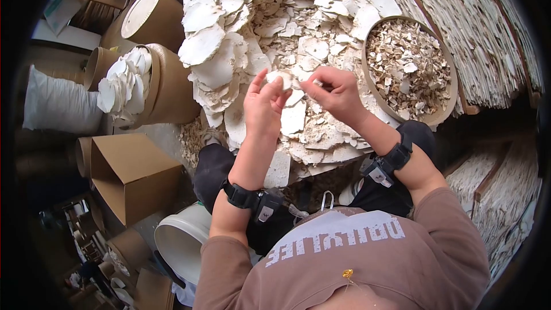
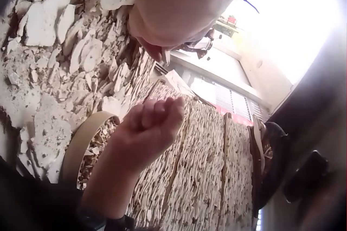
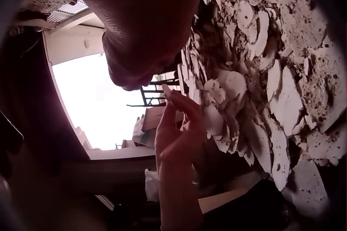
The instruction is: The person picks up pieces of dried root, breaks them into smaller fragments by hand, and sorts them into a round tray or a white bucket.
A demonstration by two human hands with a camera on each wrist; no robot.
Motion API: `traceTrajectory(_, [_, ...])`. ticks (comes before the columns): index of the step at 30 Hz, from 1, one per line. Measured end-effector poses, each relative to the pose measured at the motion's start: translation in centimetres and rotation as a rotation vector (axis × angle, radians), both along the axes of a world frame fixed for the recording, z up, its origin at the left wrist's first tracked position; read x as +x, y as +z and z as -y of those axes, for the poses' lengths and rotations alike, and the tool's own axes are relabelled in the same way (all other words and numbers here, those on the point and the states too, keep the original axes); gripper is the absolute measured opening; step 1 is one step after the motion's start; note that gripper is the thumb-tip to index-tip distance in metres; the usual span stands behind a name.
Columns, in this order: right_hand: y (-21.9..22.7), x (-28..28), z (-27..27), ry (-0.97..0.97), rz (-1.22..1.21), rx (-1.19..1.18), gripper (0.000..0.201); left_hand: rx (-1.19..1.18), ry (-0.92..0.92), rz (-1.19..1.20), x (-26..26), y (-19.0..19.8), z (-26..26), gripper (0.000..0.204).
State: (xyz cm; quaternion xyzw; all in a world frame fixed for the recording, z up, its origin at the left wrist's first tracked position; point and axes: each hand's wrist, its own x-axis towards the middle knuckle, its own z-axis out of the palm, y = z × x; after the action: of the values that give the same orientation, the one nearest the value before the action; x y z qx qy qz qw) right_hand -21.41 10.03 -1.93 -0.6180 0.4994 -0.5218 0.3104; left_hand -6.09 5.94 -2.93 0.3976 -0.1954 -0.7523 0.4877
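Over the heap of white flakes (image 1: 315, 49), both hands are raised close together in the head view. My left hand (image 1: 262, 112) pinches a small flat white flake (image 1: 279, 77) between thumb and fingers, its palm turned up. Just to the right, my right hand (image 1: 340, 95) has its fingers curled round a small object with a white end (image 1: 317, 82); mostly hidden in the fist, its kind I cannot tell. The left wrist view shows that right hand (image 2: 149, 133) as a loose fist. In the right wrist view, the left hand (image 3: 181, 133) holds the flake's edge up at its fingertips.
A round tub (image 1: 452, 89) of small broken chips stands right of the heap. Tall stacks of thin layered sheets (image 1: 459, 23) line the right side. Fibre drums (image 1: 172, 74), one topped with white discs (image 1: 123, 89), a cardboard box (image 1: 135, 175) and a white bucket (image 1: 181, 232) are on the left.
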Motion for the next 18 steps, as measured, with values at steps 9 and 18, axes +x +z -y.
traceTrajectory(9, [0.0, -1.2, 0.8, 0.160, 0.691, 0.599, 0.022, -0.401, -0.194, 0.281, -1.0, 2.4, -1.2, 0.049])
traceTrajectory(18, [-0.4, -0.8, 0.7, -0.034, -0.441, -0.095, 0.026, -0.351, -0.177, 0.305, -0.6, -0.8, -1.4, 0.047])
